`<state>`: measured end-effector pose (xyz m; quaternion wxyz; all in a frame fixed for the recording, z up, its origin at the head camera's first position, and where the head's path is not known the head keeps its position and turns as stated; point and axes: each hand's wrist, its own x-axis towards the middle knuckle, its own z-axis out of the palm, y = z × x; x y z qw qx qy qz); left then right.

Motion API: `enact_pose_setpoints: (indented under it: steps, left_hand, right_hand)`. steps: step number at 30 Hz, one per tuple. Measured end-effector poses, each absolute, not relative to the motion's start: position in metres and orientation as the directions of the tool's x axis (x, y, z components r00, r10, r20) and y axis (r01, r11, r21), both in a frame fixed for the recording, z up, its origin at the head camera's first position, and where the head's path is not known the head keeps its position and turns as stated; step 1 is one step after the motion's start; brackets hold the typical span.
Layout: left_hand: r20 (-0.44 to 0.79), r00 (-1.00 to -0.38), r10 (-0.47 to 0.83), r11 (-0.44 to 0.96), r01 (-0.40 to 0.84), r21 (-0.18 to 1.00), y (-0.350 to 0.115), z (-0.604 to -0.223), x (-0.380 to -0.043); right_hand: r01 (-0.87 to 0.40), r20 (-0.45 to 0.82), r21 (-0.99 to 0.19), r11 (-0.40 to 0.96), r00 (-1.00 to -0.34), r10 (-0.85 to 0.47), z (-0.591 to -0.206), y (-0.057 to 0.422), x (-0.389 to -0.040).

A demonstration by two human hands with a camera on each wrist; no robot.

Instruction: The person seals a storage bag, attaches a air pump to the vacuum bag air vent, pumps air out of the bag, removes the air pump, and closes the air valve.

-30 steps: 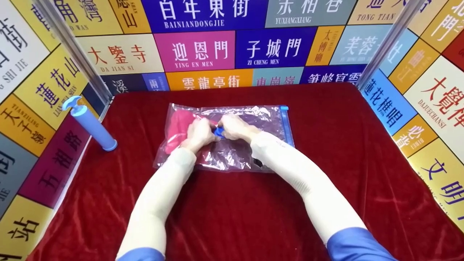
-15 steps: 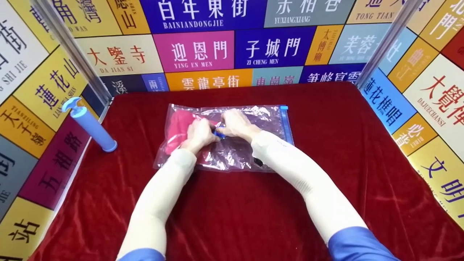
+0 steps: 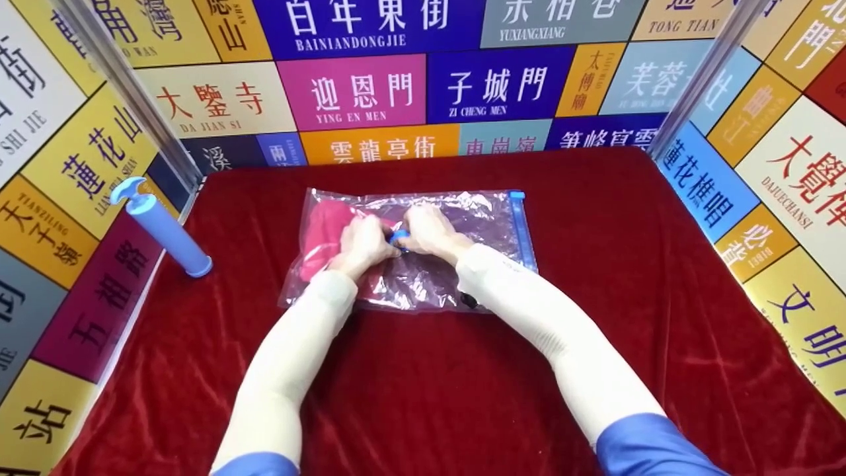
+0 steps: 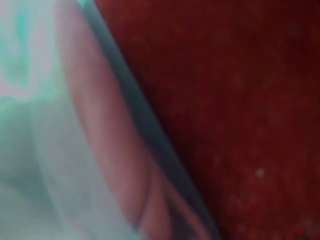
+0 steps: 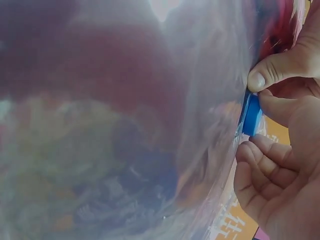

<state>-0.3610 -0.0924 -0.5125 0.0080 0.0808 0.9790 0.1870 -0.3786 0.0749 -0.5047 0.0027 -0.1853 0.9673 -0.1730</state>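
Observation:
A clear plastic storage bag (image 3: 423,284) lies flat on the dark red cloth, with a folded pink item (image 3: 327,228) inside its left part. From its middle rises a round blue valve cap (image 3: 398,238), seen edge-on as a blue disc in the right wrist view. My left hand (image 3: 365,243) grips at the cap's left side, its fingers curled. From the right, my right hand (image 3: 428,228) pinches the cap, the fingertips at its rim. A thumb presses close beside the cap in the right wrist view. The left wrist view is hazy and shows little of the grip.
A light blue hand pump (image 3: 168,231) stands tilted at the table's left edge. Along the bag's right end runs a blue zip strip (image 3: 522,231) with a slider at its far corner. Printed panels (image 3: 360,92) wall the back and sides.
My right hand has shifted slightly about the blue cap, lifting its fingers a little and then settling back on it. The left hand and the bag stay in place.

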Motion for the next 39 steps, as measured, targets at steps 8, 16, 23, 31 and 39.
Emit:
enact_pose_setpoints:
  steps: [8, 16, 23, 31, 39]
  left_hand:
    - [0.007, -0.988, 0.155, 0.919, 0.147, 0.366, -0.0916, -0.5117, -0.3604]
    - [-0.025, -0.991, 0.131, 0.918, 0.112, 0.38, -0.09, -0.5112, -0.3609]
    - [-0.024, -0.993, 0.114, 0.913, 0.096, 0.396, -0.0904, -0.511, -0.3596]
    - [0.003, -0.993, 0.122, 0.923, 0.114, 0.367, -0.092, -0.5134, -0.3593]
    - [0.031, -0.99, 0.14, 0.927, 0.142, 0.347, -0.0892, -0.5139, -0.3608]
  right_hand:
    - [-0.43, 0.042, -0.354, 0.831, -0.895, -0.445, -0.5035, 0.0771, -0.3777]
    - [-0.452, 0.009, -0.388, 0.803, -0.874, -0.487, -0.5017, 0.079, -0.3789]
    - [-0.478, 0.007, -0.39, 0.787, -0.856, -0.516, -0.5023, 0.079, -0.3805]
    - [-0.376, 0.02, -0.494, 0.784, -0.906, -0.423, -0.504, 0.0788, -0.3788]
    - [-0.279, 0.043, -0.487, 0.827, -0.954, -0.297, -0.5089, 0.081, -0.3792]
